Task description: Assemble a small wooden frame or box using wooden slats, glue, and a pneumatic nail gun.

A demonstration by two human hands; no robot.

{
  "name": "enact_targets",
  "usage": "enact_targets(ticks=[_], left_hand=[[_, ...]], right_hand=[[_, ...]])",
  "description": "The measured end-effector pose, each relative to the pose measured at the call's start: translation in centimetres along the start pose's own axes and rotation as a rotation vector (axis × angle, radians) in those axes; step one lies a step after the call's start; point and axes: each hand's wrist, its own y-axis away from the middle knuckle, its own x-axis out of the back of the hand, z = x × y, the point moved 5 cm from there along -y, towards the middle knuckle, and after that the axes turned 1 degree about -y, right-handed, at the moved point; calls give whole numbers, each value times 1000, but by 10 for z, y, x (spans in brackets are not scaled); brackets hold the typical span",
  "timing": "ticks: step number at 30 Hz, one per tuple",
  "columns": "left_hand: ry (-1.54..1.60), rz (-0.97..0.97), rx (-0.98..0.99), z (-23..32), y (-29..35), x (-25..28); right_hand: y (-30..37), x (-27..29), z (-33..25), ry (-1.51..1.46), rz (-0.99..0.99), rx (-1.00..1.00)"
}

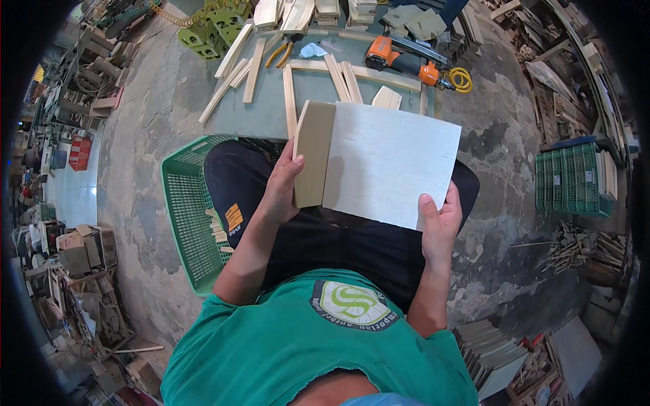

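My left hand [282,181] grips a short light wooden board [314,155], thumb on its face and fingers behind it. My right hand [439,220] is closed on the lower right corner of a thin white panel [393,162], thumb on top. The wooden board stands along the panel's left edge, touching it; whether the two are fastened together I cannot tell. Both are held tilted above my lap, in front of the workbench [237,122]. The fingers under the panel are mostly hidden.
On the bench lie an orange nail gun [399,59] with a yellow coiled hose [460,80], pliers [279,54] and several wooden strips [254,71]. A green plastic basket [177,203] with wood pieces stands by my left leg. Green crates [569,179] stand at right.
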Motion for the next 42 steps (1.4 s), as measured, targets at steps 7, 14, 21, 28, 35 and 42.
enact_targets(ticks=[7, 14, 21, 28, 35, 42], left_hand=[[-111, 67, -79, -8, 2, 3], [14, 113, 47, -7, 18, 25], [88, 358, 129, 23, 68, 116], [65, 360, -32, 56, 81, 132], [67, 423, -62, 46, 72, 111], [-130, 417, -159, 53, 41, 83]], right_hand=[[8, -10, -9, 110, 4, -6], [20, -27, 1, 128, -83, -40], [-61, -35, 22, 698, -339, 67], [-182, -66, 83, 1474, -658, 744], [-202, -82, 46, 1648, -1129, 904], [-143, -35, 32, 132, -525, -223]])
